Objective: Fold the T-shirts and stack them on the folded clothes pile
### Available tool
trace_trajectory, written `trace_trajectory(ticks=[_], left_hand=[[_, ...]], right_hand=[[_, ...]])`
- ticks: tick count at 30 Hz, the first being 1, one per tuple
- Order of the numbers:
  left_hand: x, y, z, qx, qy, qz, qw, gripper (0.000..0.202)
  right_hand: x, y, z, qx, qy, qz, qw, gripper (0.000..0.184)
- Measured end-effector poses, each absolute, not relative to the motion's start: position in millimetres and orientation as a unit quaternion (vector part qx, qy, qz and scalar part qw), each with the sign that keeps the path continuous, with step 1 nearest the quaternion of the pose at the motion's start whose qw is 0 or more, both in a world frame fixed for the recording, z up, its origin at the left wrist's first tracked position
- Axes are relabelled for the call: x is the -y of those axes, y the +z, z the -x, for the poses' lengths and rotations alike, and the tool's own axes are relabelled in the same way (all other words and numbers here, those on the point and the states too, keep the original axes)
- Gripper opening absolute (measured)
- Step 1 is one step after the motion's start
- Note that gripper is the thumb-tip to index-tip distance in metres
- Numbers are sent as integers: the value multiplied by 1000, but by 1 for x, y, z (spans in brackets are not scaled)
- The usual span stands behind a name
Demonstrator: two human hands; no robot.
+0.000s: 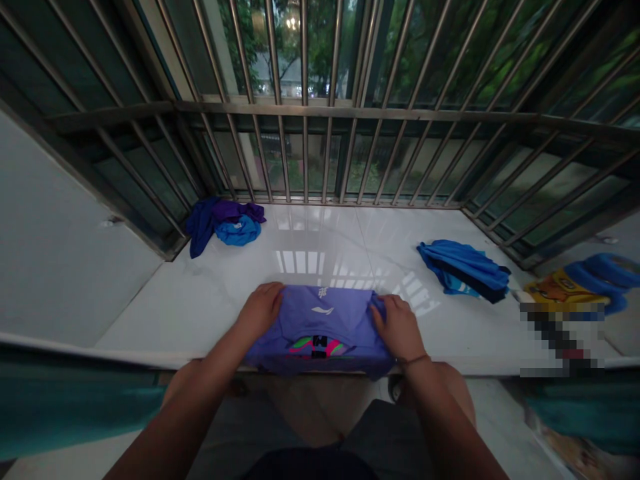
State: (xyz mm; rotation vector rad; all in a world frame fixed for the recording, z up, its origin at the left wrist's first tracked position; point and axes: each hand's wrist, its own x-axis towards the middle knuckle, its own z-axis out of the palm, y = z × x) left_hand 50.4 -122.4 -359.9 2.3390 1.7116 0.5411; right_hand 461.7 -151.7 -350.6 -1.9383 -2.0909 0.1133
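Purple shirt [350, 317] overhangs the near sill edge [480, 366], with room toward the bars [305, 110].

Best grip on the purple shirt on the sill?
Probably the two far corners of the purple shirt, one hand from each side, where the left hand and right hand rest: its far edge is fairly straight, while the near part lies uneven at the white sill's front edge.

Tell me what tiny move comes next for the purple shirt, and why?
Maybe slide the purple shirt farther onto the white ledge: its near edge seems to droop over the front, and the left hand and right hand touch its sides.
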Motion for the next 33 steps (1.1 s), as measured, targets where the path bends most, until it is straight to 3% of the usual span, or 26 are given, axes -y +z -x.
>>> trace_trajectory(ticks=[5,9,12,19,22,25,29,33], left_hand=[[55,-336,-49,-540,-23,-816,206,46],[13,-323,-49,-507,-62,-825,242,15],[-21,-311,-51,-520,-40,-825,220,12],[-72,-259,-53,-584,115,-799,84,30],[-43,-251,-48,-550,175,-816,28,25],[20,-271,-38,-502,194,-843,16,18],[123,-332,-23,-489,175,-853,56,21],[213,-381,-3,-534,190,-821,74,23]], right_hand=[[96,-342,-440,781,133,607,56,49],[54,-336,-434,789,169,590,27,21],[22,-323,-431,789,155,593,52,11],[-25,-255,-431,775,58,603,180,31],[0,-240,-440,789,35,576,212,29],[57,-262,-450,818,36,534,213,21],[152,-328,-459,866,37,454,209,25],[231,-377,-468,839,81,476,251,21]])
